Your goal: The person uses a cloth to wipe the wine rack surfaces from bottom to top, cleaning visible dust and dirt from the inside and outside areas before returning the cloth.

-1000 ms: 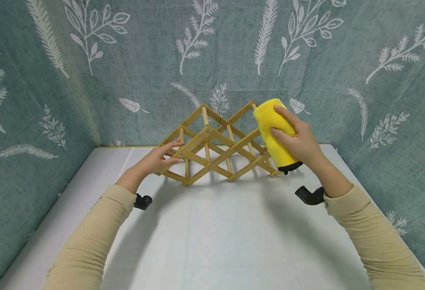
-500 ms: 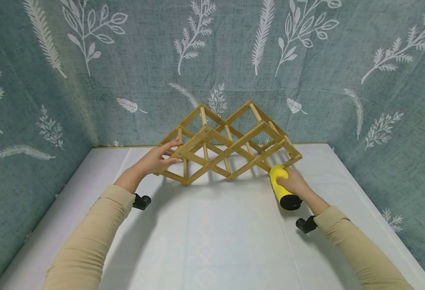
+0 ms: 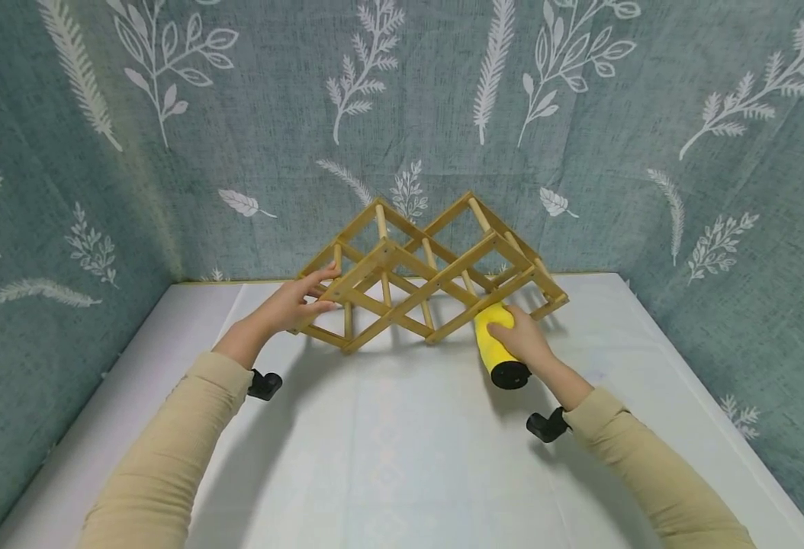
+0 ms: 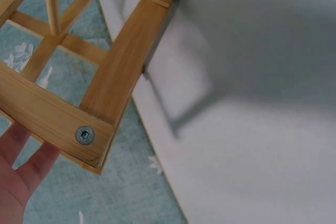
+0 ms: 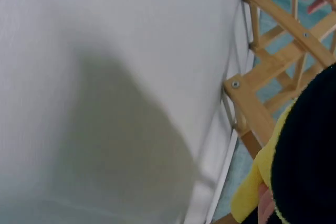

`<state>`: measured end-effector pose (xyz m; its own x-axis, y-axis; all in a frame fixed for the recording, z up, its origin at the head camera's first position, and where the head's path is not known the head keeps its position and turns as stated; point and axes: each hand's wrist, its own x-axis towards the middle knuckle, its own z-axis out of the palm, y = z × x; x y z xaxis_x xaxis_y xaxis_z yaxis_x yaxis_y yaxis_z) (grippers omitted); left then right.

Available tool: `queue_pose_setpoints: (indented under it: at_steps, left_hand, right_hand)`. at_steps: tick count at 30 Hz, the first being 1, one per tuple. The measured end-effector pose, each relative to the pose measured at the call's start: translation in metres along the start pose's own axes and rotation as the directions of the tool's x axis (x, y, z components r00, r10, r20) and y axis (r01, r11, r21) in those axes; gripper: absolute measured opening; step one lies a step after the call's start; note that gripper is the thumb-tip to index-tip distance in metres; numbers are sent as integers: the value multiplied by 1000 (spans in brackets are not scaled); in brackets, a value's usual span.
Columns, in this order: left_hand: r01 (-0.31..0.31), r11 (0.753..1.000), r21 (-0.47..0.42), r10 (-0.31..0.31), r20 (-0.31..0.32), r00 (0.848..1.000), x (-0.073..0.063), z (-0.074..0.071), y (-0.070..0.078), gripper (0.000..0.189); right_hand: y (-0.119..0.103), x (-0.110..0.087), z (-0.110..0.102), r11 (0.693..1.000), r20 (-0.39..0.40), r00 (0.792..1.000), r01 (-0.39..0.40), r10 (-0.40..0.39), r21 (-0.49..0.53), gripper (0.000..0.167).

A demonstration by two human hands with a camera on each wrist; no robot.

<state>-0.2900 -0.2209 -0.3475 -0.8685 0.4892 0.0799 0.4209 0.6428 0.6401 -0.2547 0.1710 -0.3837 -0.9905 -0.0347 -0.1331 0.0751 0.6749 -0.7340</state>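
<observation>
A wooden lattice rack (image 3: 443, 286) with round dowels stands unfolded on the white table. My left hand (image 3: 295, 303) holds its left end, fingers spread around the slats; in the left wrist view, fingertips (image 4: 44, 156) reach behind a bolted slat. At the rack's lower right, my right hand (image 3: 531, 339) grips a plush yellow roll (image 3: 493, 335), like a rolled towel, with a black round end facing the front. Its far end overlaps the rack's lower right slats. In the right wrist view the black end (image 5: 310, 150) covers much of the rack's near part.
Grey-green cloth walls (image 3: 271, 114) with white leaf prints enclose the back and both sides. The white table (image 3: 402, 442) spreads in front of the rack, with arm shadows on it. A black camera mount (image 3: 546, 425) sits at the right wrist, another (image 3: 265, 385) at the left.
My right hand has lowered the yellow roll from beside the rack's upper right down to its lower right, then moved it left against the slats. The left hand stays at the rack's left end.
</observation>
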Motion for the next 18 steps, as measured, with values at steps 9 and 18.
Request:
queue_pose_setpoints:
  at_steps: [9,18]
  left_hand:
    - [-5,1000,-1,5,-7,1000,-2,0,0,59]
    - [28,1000,9,-28,3,1000,-1,-2,2,59]
  right_hand:
    - [-16,-15,9,996,-9,1000,29,-28,87,63]
    - [-73,-14,15,983,46,997,48,-57,178,63]
